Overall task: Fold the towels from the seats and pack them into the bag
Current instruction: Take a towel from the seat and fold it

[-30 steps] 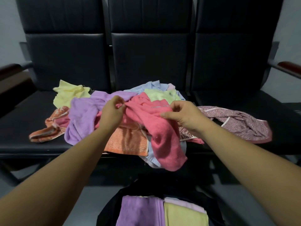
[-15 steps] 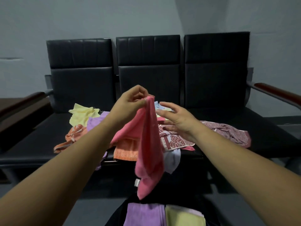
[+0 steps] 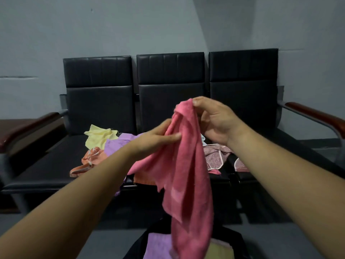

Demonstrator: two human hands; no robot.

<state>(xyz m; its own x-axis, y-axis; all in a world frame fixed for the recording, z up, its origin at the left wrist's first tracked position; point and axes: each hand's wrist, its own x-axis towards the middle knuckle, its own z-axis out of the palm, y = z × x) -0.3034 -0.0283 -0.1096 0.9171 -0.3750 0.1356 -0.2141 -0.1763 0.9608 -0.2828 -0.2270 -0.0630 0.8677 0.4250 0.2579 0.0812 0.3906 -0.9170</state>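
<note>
The right hand (image 3: 214,122) pinches the top corner of a pink towel (image 3: 186,184) and holds it up in front of the middle of three black seats (image 3: 46,165). The left hand (image 3: 155,139) grips the towel's left edge just below. The towel hangs down over a black bag (image 3: 134,249) holding a folded purple towel (image 3: 158,245) and a folded yellowish one (image 3: 222,251). A loose yellow towel (image 3: 97,136), a lilac towel (image 3: 119,144) and an orange towel (image 3: 87,161) lie heaped on the left seat, with a patterned mauve towel (image 3: 214,156) near the front edge of the middle seat.
</note>
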